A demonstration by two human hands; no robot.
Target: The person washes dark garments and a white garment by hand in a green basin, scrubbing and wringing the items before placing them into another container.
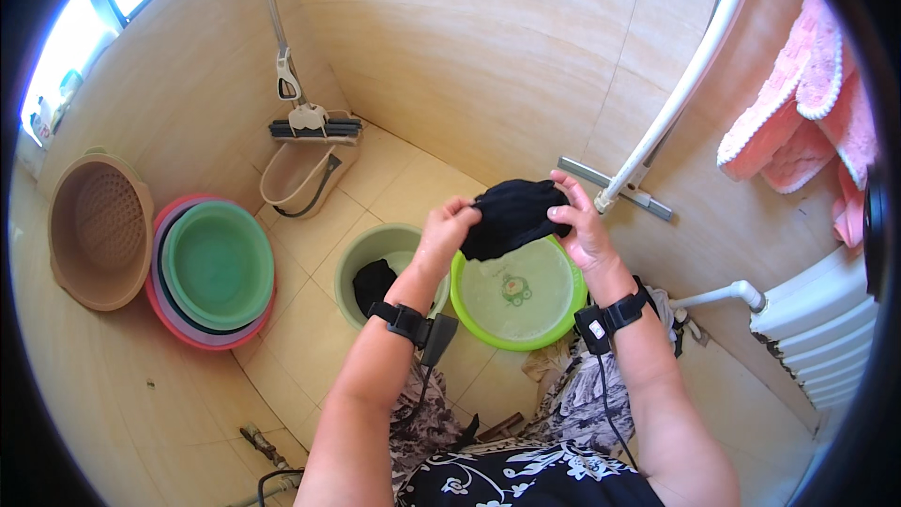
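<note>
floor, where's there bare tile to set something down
Bare tile shows between the stacked basins and the pale basin, and between the mop bucket and back wall. It is crowded where the pale basin and lime basin sit side by side.

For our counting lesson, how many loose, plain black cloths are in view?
2. One black cloth is held between the left hand and right hand; a second black cloth lies in the greyish-green basin. Others could be hidden.

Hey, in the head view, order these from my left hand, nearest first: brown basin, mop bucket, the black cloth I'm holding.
1. Black cloth, held by left hand and right hand
2. Mop bucket, upper left
3. Brown basin, far left
</note>
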